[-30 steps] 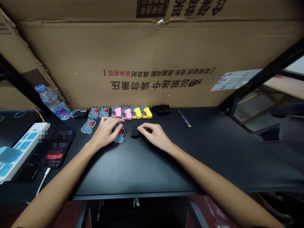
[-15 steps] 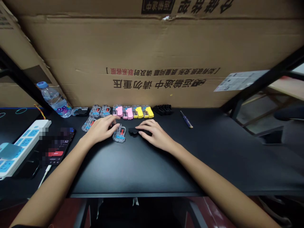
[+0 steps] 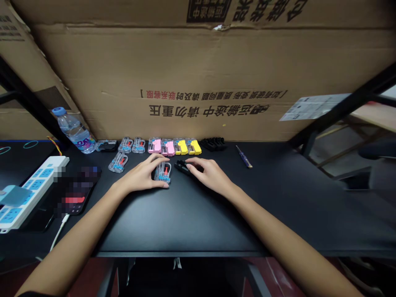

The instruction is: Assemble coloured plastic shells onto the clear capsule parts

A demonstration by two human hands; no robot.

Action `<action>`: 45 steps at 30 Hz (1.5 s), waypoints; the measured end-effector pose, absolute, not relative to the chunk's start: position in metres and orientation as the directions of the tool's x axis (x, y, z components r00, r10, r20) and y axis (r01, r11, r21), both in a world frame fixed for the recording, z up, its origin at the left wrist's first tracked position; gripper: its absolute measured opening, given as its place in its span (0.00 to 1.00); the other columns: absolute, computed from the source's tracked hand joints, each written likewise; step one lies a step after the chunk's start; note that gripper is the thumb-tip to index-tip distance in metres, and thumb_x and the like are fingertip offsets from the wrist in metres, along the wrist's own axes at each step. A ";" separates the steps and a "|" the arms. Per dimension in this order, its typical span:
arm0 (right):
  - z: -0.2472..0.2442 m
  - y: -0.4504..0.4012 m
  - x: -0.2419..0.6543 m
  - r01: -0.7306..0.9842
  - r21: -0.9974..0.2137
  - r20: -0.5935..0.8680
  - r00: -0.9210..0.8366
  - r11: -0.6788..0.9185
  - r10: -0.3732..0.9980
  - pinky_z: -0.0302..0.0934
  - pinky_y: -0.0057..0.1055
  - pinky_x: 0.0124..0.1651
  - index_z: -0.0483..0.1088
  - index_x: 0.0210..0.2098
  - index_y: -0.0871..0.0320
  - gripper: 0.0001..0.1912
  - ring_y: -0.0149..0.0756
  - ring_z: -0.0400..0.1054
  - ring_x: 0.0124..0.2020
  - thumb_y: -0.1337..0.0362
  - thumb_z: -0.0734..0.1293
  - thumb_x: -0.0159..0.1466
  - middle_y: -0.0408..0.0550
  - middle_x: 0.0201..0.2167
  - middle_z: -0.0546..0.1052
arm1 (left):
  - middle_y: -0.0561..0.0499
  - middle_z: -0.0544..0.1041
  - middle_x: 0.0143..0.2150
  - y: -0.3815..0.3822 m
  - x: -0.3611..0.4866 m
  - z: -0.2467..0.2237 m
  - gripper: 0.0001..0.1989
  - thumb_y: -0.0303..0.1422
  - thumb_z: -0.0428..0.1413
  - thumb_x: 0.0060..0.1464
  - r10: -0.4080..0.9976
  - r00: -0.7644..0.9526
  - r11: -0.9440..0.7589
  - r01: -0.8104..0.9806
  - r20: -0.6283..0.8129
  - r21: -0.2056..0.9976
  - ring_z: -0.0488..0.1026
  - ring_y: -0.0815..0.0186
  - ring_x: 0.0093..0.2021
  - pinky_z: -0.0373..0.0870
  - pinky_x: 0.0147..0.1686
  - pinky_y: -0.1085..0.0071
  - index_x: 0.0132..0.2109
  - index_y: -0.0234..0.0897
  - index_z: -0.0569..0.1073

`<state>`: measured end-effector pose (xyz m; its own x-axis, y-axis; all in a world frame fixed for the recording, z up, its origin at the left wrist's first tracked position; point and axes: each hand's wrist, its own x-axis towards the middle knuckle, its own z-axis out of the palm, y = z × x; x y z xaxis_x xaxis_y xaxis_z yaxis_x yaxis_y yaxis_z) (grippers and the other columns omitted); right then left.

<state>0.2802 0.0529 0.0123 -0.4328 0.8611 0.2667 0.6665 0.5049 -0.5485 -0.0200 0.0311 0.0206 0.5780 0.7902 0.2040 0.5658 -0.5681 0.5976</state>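
Black desk surface [image 3: 173, 222]: left hand [image 3: 142, 175] closes narrowly around a clear plastic case [image 3: 163, 172], near its edges. Right hand [image 3: 212, 175] is on a black plastic piece [image 3: 182, 167], grip unclear. Both appear light, stiff; edges offer best hold.

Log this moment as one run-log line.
left hand: around clear plastic part | right hand: on black plastic piece | beyond: pink parts, yellow parts

Black piece [image 3: 180, 166] half-hidden under right hand [image 3: 212, 175]
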 end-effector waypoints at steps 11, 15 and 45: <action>0.016 0.047 0.271 0.721 -0.412 0.360 -0.434 0.558 0.826 0.69 0.51 0.55 0.78 0.57 0.55 0.21 0.55 0.76 0.53 0.52 0.71 0.70 0.56 0.52 0.84 | 0.42 0.64 0.71 0.034 -0.010 0.008 0.35 0.39 0.68 0.58 0.878 0.418 -0.404 0.391 0.231 0.827 0.75 0.54 0.57 0.77 0.56 0.55 0.69 0.50 0.68; 0.007 0.048 0.268 0.704 -0.400 0.338 -0.483 0.587 0.808 0.68 0.51 0.55 0.80 0.51 0.56 0.15 0.53 0.75 0.51 0.57 0.71 0.69 0.55 0.48 0.84 | 0.40 0.74 0.61 0.034 -0.007 0.002 0.44 0.37 0.69 0.57 0.906 0.391 -0.296 0.307 0.163 0.904 0.79 0.55 0.52 0.76 0.57 0.53 0.75 0.48 0.59; -0.005 0.032 0.252 0.345 -0.884 0.160 -0.413 0.316 0.897 0.74 0.41 0.46 0.75 0.58 0.59 0.23 0.43 0.81 0.35 0.51 0.67 0.71 0.49 0.35 0.85 | 0.46 0.83 0.45 0.032 0.004 -0.002 0.50 0.41 0.74 0.49 0.952 0.305 -0.094 0.173 0.038 0.980 0.84 0.58 0.41 0.81 0.48 0.58 0.74 0.44 0.61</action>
<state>0.2524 0.0320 -0.0051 -0.4129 0.8967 0.1598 0.3450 0.3164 -0.8836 0.0042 0.0318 -0.0024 0.3049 0.9516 0.0375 0.1730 -0.0941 0.9804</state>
